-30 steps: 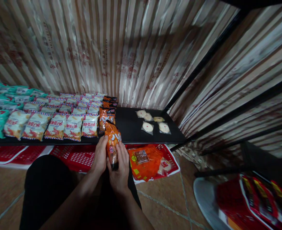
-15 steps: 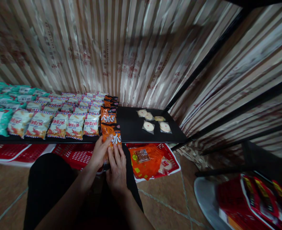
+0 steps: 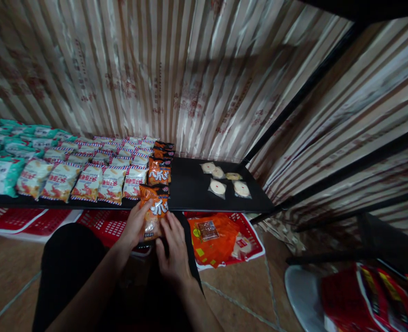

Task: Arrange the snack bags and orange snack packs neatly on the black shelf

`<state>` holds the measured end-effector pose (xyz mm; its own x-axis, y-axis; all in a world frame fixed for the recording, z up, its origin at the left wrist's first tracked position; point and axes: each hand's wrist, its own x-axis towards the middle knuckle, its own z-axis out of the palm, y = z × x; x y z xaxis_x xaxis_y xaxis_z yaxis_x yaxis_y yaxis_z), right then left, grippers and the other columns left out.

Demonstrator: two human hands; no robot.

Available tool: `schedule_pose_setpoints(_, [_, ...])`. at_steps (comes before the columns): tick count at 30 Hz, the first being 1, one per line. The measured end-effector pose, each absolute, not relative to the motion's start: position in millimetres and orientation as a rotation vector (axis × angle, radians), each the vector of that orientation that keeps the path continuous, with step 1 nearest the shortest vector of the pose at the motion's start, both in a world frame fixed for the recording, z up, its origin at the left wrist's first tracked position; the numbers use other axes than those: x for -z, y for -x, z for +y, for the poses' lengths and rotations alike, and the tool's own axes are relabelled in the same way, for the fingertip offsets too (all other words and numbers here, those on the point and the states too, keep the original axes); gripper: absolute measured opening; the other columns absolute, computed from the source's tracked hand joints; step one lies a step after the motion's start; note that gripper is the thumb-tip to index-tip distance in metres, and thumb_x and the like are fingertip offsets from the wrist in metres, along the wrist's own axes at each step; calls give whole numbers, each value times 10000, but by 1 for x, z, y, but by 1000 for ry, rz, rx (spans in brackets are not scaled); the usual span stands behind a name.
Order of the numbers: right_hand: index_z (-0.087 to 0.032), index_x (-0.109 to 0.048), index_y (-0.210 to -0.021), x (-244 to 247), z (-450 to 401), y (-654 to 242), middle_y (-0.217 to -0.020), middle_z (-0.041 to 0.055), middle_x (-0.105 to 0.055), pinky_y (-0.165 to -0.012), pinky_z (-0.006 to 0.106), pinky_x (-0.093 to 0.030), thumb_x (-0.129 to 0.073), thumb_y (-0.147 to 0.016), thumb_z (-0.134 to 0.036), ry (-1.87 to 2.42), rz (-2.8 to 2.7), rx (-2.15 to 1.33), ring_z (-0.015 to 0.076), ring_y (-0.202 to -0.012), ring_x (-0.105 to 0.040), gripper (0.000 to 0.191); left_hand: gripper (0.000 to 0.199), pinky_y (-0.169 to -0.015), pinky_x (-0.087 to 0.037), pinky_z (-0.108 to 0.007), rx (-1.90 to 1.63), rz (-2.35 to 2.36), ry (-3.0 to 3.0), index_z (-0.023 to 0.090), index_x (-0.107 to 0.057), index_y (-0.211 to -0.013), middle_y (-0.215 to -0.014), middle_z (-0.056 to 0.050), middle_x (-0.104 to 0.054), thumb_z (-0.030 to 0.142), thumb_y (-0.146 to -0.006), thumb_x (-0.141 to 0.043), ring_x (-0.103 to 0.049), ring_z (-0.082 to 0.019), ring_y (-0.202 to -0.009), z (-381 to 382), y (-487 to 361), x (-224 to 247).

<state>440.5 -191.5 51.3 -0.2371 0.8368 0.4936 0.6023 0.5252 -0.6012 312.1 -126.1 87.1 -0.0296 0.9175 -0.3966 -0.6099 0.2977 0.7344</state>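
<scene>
An orange snack bag (image 3: 155, 213) with a black top edge is at the front edge of the black shelf (image 3: 190, 193). My left hand (image 3: 135, 226) grips its left side, thumb on the front. At its right side, my right hand (image 3: 173, 246) has its fingers apart, the fingertips close to or touching the bag. Behind it stands a row of matching orange bags (image 3: 159, 171). White bags with striped edges (image 3: 112, 182) are lined up to the left, and teal bags (image 3: 1, 175) beyond them.
Several round items in clear wrappers (image 3: 218, 187) lie on the shelf's right part. A red basket (image 3: 255, 240) holding an orange package (image 3: 213, 235) is below. Black poles (image 3: 304, 74) cross the right side, above a red container (image 3: 342, 295). Striped curtain (image 3: 190, 83) hangs behind.
The front orange bag has moved slightly left and tilted, showing more of its lower front. My right hand has come off the bag's front to its right side, while the left still holds it.
</scene>
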Motion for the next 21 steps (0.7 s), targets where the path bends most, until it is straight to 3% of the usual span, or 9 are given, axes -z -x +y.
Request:
schedule_pose_setpoints(2, [-194, -385, -1371, -46, -185, -443, -1433, 115, -381, -1076, 499, -317, -508, -851, -229, 1293, -1750, -444, 256, -1336, -321, 535, 367, -637, -545, -300, -1280, 1001, -378, 144, -602, -959, -852, -61, -713, 286, -645, -730, -681, -199, -682, -128, -311, -85])
schedule_pose_setpoints(5, [-178, -385, -1364, -39, -179, -443, -1340, 128, -498, -1001, 441, -427, -562, -825, -326, 1364, -1445, -848, 252, -1226, -480, 586, 396, -654, -549, -326, -1260, 992, -377, 141, -593, -1008, -880, -76, -712, 314, -671, -711, -687, -219, -718, -131, -311, -78])
schedule_pose_setpoints(9, [-194, -416, -1327, -39, -179, -440, -1206, 76, -614, -916, 356, -494, -641, -759, -352, 1216, -1190, -1288, 221, -1083, -596, 632, 441, -680, -543, -310, -1244, 968, -443, 131, -596, -1036, -896, -73, -708, 359, -676, -710, -684, -210, -737, -132, -316, -63])
schedule_pose_setpoints(15, [-179, -570, -1117, -38, -177, -446, -1051, 51, -682, -873, 353, -499, -715, -680, -373, 1154, -1021, -1411, 215, -961, -638, 500, 454, -695, -533, -323, -1198, 913, -517, 145, -584, -1047, -872, -53, -702, 391, -684, -700, -676, -215, -757, -129, -326, -59])
schedule_pose_setpoints(21, [-198, -543, -1113, -28, -160, -452, -1061, 49, -671, -872, 360, -499, -747, -628, -336, 1209, -942, -1298, 212, -955, -636, 544, 451, -775, -513, -324, -1268, 1032, -701, 150, -570, -1017, -966, -76, -684, 455, -700, -670, -657, -215, -874, -122, -332, -61])
